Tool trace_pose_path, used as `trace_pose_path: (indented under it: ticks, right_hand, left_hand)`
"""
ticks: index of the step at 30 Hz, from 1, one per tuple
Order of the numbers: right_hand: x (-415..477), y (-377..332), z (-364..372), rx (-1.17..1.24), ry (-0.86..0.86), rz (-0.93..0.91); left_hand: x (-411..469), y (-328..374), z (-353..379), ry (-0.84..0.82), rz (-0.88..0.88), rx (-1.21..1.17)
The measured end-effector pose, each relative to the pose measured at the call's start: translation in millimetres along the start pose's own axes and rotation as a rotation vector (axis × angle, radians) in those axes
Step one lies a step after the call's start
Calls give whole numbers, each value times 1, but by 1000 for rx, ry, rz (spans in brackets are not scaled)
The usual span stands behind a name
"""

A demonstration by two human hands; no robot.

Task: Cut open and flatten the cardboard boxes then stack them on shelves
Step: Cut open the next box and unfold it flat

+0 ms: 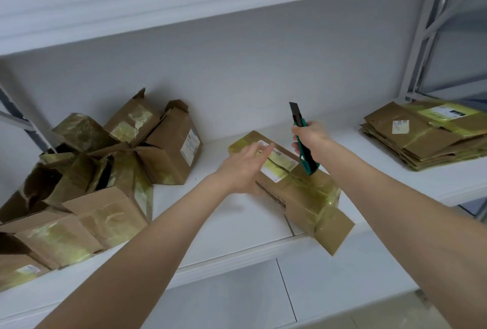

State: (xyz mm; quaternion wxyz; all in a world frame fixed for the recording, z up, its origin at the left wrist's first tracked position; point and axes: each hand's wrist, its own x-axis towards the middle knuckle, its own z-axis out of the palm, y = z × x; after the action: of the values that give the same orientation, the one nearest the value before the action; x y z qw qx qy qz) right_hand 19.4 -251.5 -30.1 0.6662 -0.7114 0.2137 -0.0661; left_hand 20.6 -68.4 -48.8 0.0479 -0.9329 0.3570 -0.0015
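Note:
A long taped cardboard box (295, 191) lies on the white shelf (237, 226), one flap hanging over the front edge. My left hand (242, 165) lies flat on the box's top near its white label, fingers straight. My right hand (311, 139) grips a green utility knife (303, 141) above the box, with its dark blade end pointing up and its butt end just over the tape. A heap of unflattened boxes (87, 178) sits at the left of the shelf. A stack of flattened boxes (432, 133) lies at the right.
Another white shelf (184, 4) runs overhead. A grey metal upright (427, 36) stands at the right, with more shelving behind it. A pale tiled floor (329, 310) shows below the shelf edge.

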Motion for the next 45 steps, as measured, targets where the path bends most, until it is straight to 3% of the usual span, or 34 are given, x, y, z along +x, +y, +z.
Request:
trace_pose_path:
  ticks: [6, 11, 15, 20, 25, 28, 34, 39, 42, 45]
  right_hand:
    - [-11, 21, -51, -18, 186, -3]
    - [-14, 58, -75, -281, 310, 100]
    - [-11, 71, -67, -356, 187, 87]
    - [-3, 71, -32, -378, 74, -44]
    - [7, 68, 6, -430, -59, -150]
    - [7, 65, 29, -451, -141, -169]
    - [4, 70, 68, -406, -273, -178]
    - [6, 75, 58, -230, -219, -90]
    - [7, 85, 38, -341, -175, -132]
    - [-1, 95, 28, -425, -251, -145]
  left_hand:
    - [69, 32, 7, -216, 107, 146]
    - [83, 40, 15, -282, 60, 201]
    - [76, 43, 22, -260, -14, 297]
    - [47, 34, 34, -224, -204, 215]
    - [8, 13, 33, -210, -241, 329]
    - [-1, -14, 19, -146, -275, 233]
    - [0, -56, 20, -425, -328, -8]
    - [-15, -70, 44, -293, -341, -47]
    - [-24, -72, 54, -203, -344, -86]
    - [-29, -69, 57, -155, -343, -82]
